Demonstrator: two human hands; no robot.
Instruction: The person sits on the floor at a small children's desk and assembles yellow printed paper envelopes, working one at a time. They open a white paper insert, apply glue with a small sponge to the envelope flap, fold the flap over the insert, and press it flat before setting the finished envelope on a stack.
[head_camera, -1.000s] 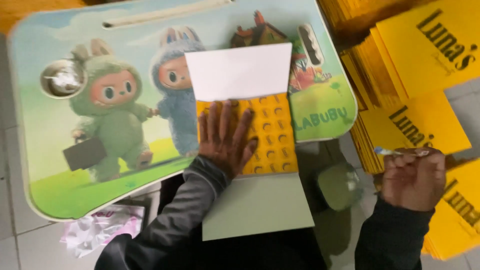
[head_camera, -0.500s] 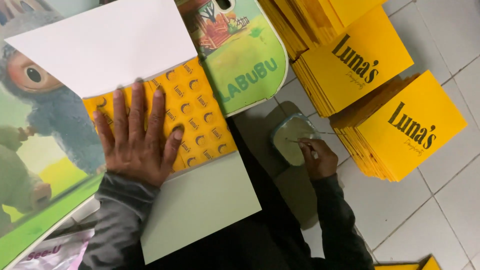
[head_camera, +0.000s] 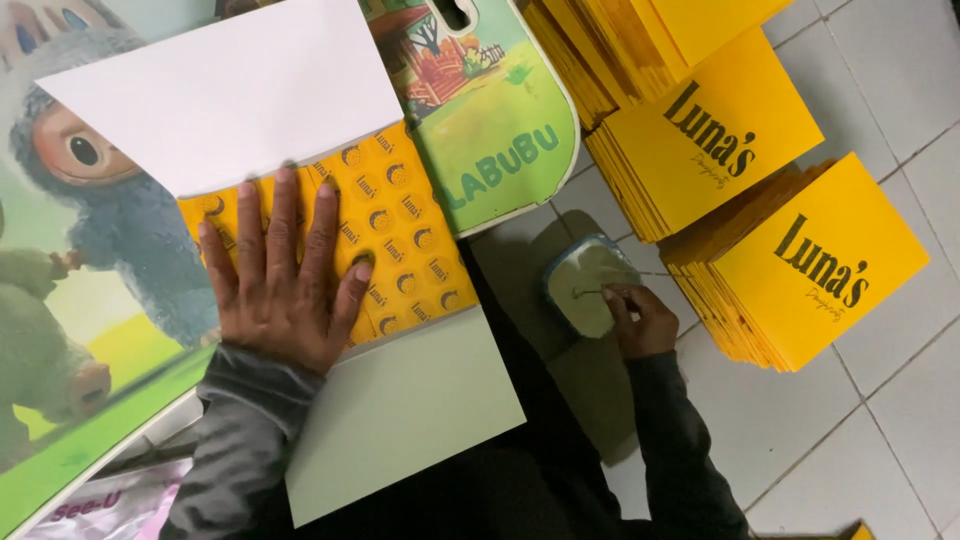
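Observation:
My left hand (head_camera: 280, 285) lies flat, fingers spread, on a yellow patterned cardboard sheet (head_camera: 405, 235). The sheet has a white flap (head_camera: 230, 90) on its far side and a pale flap (head_camera: 400, 410) on its near side. It rests on a small lap table (head_camera: 500, 160) printed with cartoon creatures. To the right, low by the floor, my right hand (head_camera: 640, 322) pinches a thin stick (head_camera: 590, 293). The stick's tip is in a small bowl (head_camera: 580, 280) of whitish paste.
Two stacks of yellow printed cards (head_camera: 740, 130) (head_camera: 820, 260) sit on the grey tiled floor (head_camera: 890, 420) right of the bowl, with more piled behind. A plastic bag (head_camera: 90, 510) lies under the table's near left corner.
My right hand has come down from a raised position to the bowl, putting the stick into the paste. My left hand stays pressed on the yellow sheet. The view has shifted right and closer.

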